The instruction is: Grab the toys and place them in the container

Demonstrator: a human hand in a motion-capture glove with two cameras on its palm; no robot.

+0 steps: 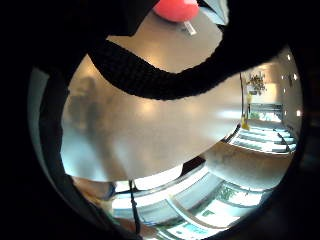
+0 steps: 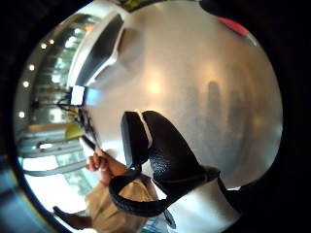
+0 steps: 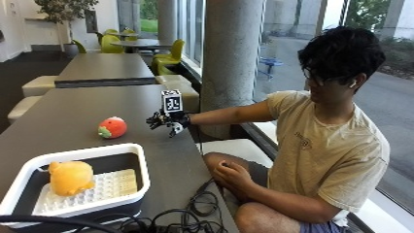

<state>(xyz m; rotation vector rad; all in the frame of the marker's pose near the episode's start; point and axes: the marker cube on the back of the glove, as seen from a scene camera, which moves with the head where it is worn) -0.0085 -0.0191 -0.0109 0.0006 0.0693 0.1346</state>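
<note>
Bin: I see a white bin (image 3: 77, 187) w/ dark base at the near end of the table (image 3: 77, 104), about 7 o'clock from the hand. It also shows in the thumb-side view, off across the tabletop.
Bin contents: one yellow toy (image 3: 70, 177) sits at its left side on a white dimpled insert; rest of the floor is bare insert.
Toy still out: red toy (image 3: 112, 127) w/ green patch lies on the table, approx 9 o'clock from the hand, near it but not touching. Little-finger view catches it too, on the table.
Right hand (image 3: 168, 120): gloved, raised just above the table near its right edge, arm stretched out from the person. Fingers spread & released, holding nothing. Thumb-side view shows a gloved finger (image 2: 165, 150) sticking out over bare tabletop.
Edges & room: hand is close to the table's right edge; open tabletop runs between hand, red toy & bin, and on to 12 o'clock.
Around: cables (image 3: 168, 216) piled at the near edge by the bin, approx 6 o'clock. Pillar (image 3: 232, 58) stands past the right edge, approx 1 o'clock. Bare hand (image 3: 228, 174) rests in the person's lap, off the table.
</note>
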